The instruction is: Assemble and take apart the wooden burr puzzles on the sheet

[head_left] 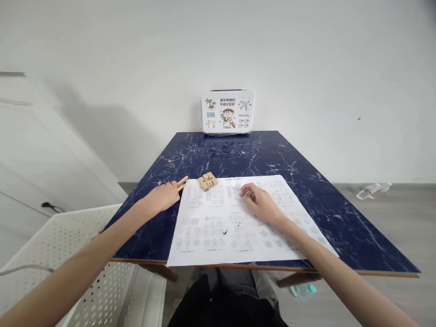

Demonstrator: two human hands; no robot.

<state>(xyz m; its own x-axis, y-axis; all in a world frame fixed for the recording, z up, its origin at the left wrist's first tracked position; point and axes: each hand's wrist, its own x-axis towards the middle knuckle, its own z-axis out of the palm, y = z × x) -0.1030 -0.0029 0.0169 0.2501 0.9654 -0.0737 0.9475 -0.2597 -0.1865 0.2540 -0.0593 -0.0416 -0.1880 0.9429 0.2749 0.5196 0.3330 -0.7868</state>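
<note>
My left hand (165,196) is closed around some thin wooden sticks (183,181), whose ends poke out past the fingers at the sheet's upper left corner. My right hand (258,200) rests over the upper middle of a large printed paper sheet (204,256), its fingers loosely curled and apart, with nothing visible in them. Between the hands, at the sheet's top edge, sits a small cluster of interlocking wooden puzzle pieces (207,181). Rows of faint diagrams cover the paper, and a few dark marks lie near its middle.
A white cartoon-printed case (228,111) leans on the wall at the back of the blue marbled table (225,154). White perforated baskets (102,290) stand at the left. Plastic bottles (304,290) lie on the floor to the right.
</note>
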